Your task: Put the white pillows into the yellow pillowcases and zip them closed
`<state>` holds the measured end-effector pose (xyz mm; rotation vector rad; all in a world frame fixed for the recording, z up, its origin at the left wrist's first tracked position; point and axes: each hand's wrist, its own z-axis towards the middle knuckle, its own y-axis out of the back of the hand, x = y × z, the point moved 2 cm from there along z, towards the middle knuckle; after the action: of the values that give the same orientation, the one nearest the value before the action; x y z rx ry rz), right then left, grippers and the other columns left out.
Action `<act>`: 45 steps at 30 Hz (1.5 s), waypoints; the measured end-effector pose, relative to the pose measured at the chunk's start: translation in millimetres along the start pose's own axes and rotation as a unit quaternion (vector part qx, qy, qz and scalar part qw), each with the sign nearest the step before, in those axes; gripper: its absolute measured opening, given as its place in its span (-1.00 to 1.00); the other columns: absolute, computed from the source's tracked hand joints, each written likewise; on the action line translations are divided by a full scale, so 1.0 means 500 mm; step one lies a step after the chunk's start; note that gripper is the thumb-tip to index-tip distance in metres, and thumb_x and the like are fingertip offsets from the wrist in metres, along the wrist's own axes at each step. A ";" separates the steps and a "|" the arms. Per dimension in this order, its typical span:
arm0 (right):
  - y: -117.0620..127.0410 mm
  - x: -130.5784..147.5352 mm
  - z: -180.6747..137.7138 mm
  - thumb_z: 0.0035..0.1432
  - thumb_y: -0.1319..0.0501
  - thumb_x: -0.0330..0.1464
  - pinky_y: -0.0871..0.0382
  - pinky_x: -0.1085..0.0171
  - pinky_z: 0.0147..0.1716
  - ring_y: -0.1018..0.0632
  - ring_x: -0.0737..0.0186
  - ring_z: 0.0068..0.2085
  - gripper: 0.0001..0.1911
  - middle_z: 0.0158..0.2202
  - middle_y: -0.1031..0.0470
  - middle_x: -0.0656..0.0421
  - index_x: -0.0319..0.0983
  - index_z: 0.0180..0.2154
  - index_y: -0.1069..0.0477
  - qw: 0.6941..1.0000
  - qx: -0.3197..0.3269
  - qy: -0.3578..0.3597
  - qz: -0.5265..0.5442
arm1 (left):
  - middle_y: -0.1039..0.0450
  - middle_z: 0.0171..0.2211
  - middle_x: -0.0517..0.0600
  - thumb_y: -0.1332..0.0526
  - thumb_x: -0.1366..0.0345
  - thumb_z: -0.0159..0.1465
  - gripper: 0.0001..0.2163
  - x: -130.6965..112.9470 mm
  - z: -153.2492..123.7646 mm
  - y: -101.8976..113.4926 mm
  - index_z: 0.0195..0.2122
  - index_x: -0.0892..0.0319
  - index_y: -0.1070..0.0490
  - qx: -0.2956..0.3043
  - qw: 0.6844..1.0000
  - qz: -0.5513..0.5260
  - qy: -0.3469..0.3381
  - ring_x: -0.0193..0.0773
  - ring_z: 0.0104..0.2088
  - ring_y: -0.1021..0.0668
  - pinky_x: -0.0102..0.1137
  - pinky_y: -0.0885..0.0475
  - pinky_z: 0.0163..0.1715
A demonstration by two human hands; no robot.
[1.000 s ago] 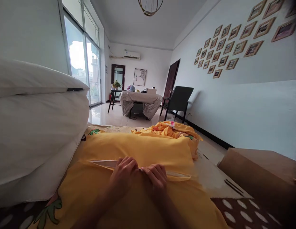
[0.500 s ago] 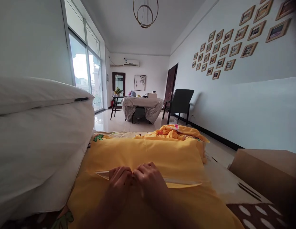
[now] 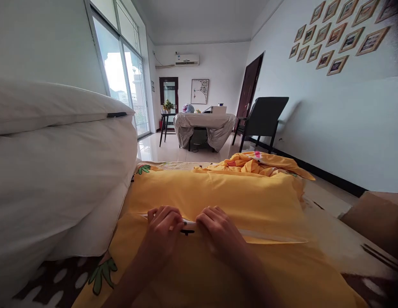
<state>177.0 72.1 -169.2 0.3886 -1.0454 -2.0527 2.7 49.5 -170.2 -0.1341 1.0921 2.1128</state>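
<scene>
A yellow fabric cover (image 3: 244, 190) with white filling showing through its long slit (image 3: 272, 236) lies spread in front of me, like a filled pillowcase. My left hand (image 3: 163, 226) is closed on the edge of the slit, left of the middle. A short distance to the right, my right hand (image 3: 218, 229) grips the same edge, fingers curled over it. Between the two hands a small black mark (image 3: 187, 232) shows on the yellow cloth. Fingertips on both hands are partly hidden in the fabric. A green leaf print (image 3: 102, 273) decorates the near left of the cover.
Stacked white pillows (image 3: 57, 171) rise close on the left. Crumpled yellow patterned cloth (image 3: 256, 164) lies beyond the cover. At the right stands a cardboard box (image 3: 378, 222). Farther off are a black chair (image 3: 266, 117) and a draped table (image 3: 205, 122).
My hands have moved apart along the slit, exposing a white strip and the black mark between them. The camera view has shifted, so the room appears higher in the picture.
</scene>
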 end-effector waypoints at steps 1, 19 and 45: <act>0.001 0.003 0.002 0.12 -0.09 -0.59 -0.10 0.28 -0.34 -0.31 0.27 -0.37 -0.83 -0.42 -0.36 0.18 -0.23 -0.43 -0.28 1.000 0.006 -0.007 0.004 | -0.42 -0.31 -0.06 -0.01 0.39 0.35 -0.82 0.000 -0.001 0.003 -0.39 0.16 -0.30 0.012 1.000 -0.010 0.004 -0.29 -0.25 -0.43 -0.32 -0.15 -0.17; -0.046 0.031 0.013 0.18 -0.04 -0.57 -0.15 0.30 -0.39 -0.31 0.26 -0.40 -0.78 -0.47 -0.34 0.17 -0.21 -0.46 -0.27 0.992 -0.108 -0.007 0.070 | -0.43 -0.34 -0.07 -0.02 0.42 0.33 -0.82 0.015 0.002 0.016 -0.42 0.16 -0.30 0.039 0.997 -0.003 0.064 -0.27 -0.28 -0.42 -0.28 -0.14 -0.16; -0.085 0.060 0.072 0.04 -0.17 -0.61 -0.05 0.32 -0.35 -0.36 0.31 -0.36 -0.80 -0.44 -0.38 0.25 -0.22 -0.49 -0.27 0.993 0.052 -0.092 0.045 | -0.46 -0.38 -0.07 -0.02 0.44 0.29 -0.79 0.061 0.005 0.067 -0.43 0.16 -0.38 0.101 0.988 0.098 0.065 -0.24 -0.30 -0.47 -0.30 -0.12 -0.26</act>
<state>115.7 84.0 -178.0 0.2040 -1.2606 -1.9872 -40.6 56.5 -158.7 -0.0714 1.4413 2.1739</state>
